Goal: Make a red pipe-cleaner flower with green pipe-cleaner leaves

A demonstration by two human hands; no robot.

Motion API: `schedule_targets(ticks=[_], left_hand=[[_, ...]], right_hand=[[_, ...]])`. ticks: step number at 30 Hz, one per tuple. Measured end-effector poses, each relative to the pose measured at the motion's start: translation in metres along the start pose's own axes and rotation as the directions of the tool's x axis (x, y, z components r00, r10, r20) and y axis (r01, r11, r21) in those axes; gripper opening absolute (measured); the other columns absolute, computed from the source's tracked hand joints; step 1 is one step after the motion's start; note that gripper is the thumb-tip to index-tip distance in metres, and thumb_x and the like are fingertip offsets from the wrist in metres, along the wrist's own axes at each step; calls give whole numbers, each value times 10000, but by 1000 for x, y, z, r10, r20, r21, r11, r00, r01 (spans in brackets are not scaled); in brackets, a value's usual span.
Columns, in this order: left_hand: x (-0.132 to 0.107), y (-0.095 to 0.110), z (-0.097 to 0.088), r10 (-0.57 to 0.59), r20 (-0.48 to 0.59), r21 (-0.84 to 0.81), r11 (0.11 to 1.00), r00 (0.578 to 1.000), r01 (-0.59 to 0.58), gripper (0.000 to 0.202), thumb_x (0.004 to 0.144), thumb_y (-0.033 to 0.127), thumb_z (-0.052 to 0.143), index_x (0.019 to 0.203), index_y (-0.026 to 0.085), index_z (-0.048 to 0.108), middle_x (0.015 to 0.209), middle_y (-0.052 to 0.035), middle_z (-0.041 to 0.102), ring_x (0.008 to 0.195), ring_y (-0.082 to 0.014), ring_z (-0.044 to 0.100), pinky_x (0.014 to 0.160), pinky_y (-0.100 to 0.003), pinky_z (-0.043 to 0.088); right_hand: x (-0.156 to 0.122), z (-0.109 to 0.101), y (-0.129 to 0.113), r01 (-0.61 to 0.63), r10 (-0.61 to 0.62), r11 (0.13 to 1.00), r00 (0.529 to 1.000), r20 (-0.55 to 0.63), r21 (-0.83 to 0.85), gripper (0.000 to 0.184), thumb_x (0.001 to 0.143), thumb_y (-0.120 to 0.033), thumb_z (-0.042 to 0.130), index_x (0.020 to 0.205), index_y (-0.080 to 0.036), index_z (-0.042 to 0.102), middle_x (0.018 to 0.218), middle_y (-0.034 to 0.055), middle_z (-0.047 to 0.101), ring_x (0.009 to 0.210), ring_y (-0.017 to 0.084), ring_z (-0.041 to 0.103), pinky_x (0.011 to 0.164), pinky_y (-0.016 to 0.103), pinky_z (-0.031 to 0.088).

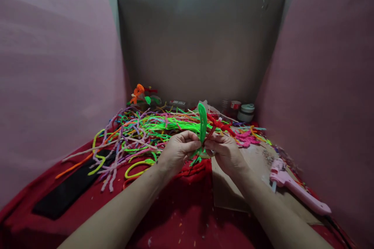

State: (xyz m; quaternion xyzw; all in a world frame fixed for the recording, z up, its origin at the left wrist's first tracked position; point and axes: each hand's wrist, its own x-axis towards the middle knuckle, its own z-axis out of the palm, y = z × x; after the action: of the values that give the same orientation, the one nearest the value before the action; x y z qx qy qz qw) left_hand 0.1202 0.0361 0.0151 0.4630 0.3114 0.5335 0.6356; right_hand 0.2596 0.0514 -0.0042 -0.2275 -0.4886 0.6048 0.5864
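Between my two hands, a leaf shape of bent green pipe cleaner [202, 118] stands upright above the table. My left hand [181, 148] pinches its lower end between thumb and fingers. Close beside it, my right hand [223, 149] pinches a dark red pipe cleaner [209, 134] that slants across the base of the green one. Short green ends [196, 159] poke out below the fingers. The exact spot where the two pieces meet is partly hidden by my fingertips.
Behind my hands lies a heap of loose colourful pipe cleaners [163, 124]. A pink glue gun [298, 190] rests on cardboard [228, 186] at right. At left is a flat black object [70, 186]. An orange pipe-cleaner flower [138, 92] and a lidded jar [246, 113] stand at the back.
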Motion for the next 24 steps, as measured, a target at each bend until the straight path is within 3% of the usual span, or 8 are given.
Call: schedule_targets(ticks=[4,9,12,14,17,20,24], left_hand=[[-1,2,-1,4,-33,137,991,999,0,238,579,210,739,649,140,523,489,73,467,385,-14,348,380,-149,226],[-4,10,2,1,-85,298,954,996,24,220,606,235,695,605,159,489,434,90,425,353,-25,317,378,-166,227],[-5,9,3,129,-86,466,881,988,-75,175,633,227,663,597,163,503,472,71,453,408,-50,365,420,-183,283],[-6,5,1,294,-41,642,740,955,-201,119,677,218,623,613,169,535,531,45,498,486,-78,426,476,-198,328],[-7,-4,-3,458,135,832,429,879,-352,54,740,189,557,686,188,561,640,10,555,596,-116,495,572,-226,366],[-8,-11,-5,469,257,896,211,845,-390,28,776,176,522,780,194,543,735,-18,572,664,-140,527,628,-249,383],[-10,-14,-3,477,338,910,55,811,-412,65,800,147,476,838,187,511,807,-43,557,740,-161,529,674,-271,404]], right_hand=[[-1,2,3,29,-29,1000,999,-26,3,149,532,-162,754,521,-153,605,506,-50,470,461,67,371,452,231,277],[-3,5,5,-46,48,996,998,-27,70,137,516,-168,765,531,-141,632,508,-37,508,450,60,382,439,217,273],[-5,6,8,-134,139,980,990,-22,146,150,526,-205,769,623,-145,672,545,-17,560,444,65,399,440,218,301],[-5,6,10,-159,167,971,986,-30,181,169,531,-225,771,649,-146,678,541,-14,573,438,69,410,449,222,324],[-5,6,13,-163,179,968,981,-73,191,171,517,-225,779,631,-144,681,553,-4,603,462,87,462,488,233,365],[-5,6,13,-149,168,971,982,-91,186,165,513,-213,775,630,-143,683,569,0,616,486,102,485,518,247,381],[-6,8,14,-76,95,983,990,-104,168,93,566,-188,733,618,-153,664,527,-35,558,481,82,426,499,231,332]])
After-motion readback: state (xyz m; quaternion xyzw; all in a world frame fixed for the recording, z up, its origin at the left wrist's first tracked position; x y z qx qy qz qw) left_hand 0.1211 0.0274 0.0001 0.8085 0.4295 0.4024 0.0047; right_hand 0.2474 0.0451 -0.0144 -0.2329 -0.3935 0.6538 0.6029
